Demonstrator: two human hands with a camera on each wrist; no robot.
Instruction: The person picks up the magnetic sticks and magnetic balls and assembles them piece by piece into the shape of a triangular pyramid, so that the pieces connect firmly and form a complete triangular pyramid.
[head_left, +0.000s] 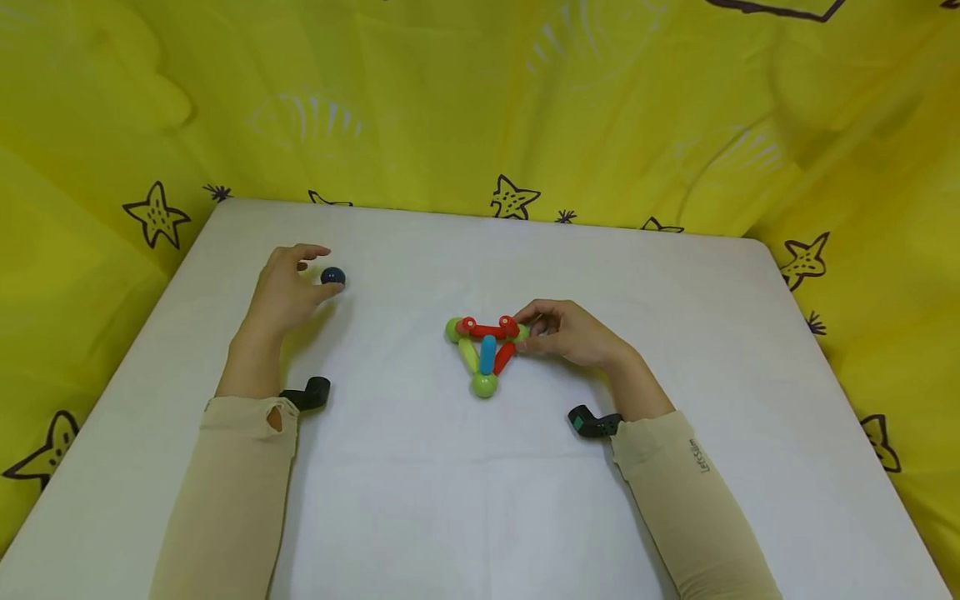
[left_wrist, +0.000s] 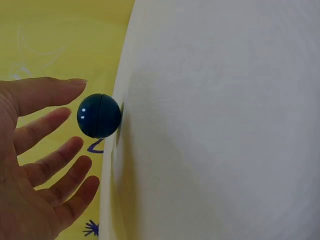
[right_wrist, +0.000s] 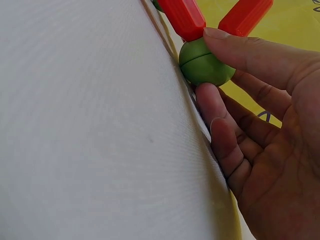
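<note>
The right hand [head_left: 573, 335] pinches one green ball [right_wrist: 205, 62] at the right corner of a small rod-and-ball figure [head_left: 485, 350], thumb on top and a fingertip beneath it, the remaining fingers loosely curled beside. The left hand [head_left: 287, 287] rests well apart from the right, on the left part of the white table [head_left: 480, 500]. Its fingers are spread and relaxed, and the thumb tip is just at a single dark blue ball [left_wrist: 99, 115], which sits on the table; the hand does not grip it.

The figure lies flat near the table's middle. Three green balls form its corners. Counted in the head view, it has two red rods [head_left: 487, 330], one yellow-green rod [head_left: 468, 355] and one blue rod [head_left: 488, 354]; the blue one rises from the near ball toward the top red rod.

Both forearms wear beige sleeves [head_left: 225, 500], and one black wrist-worn device [head_left: 309, 393] shows at each wrist. Yellow cloth [head_left: 480, 100] printed with stars surrounds the table.
</note>
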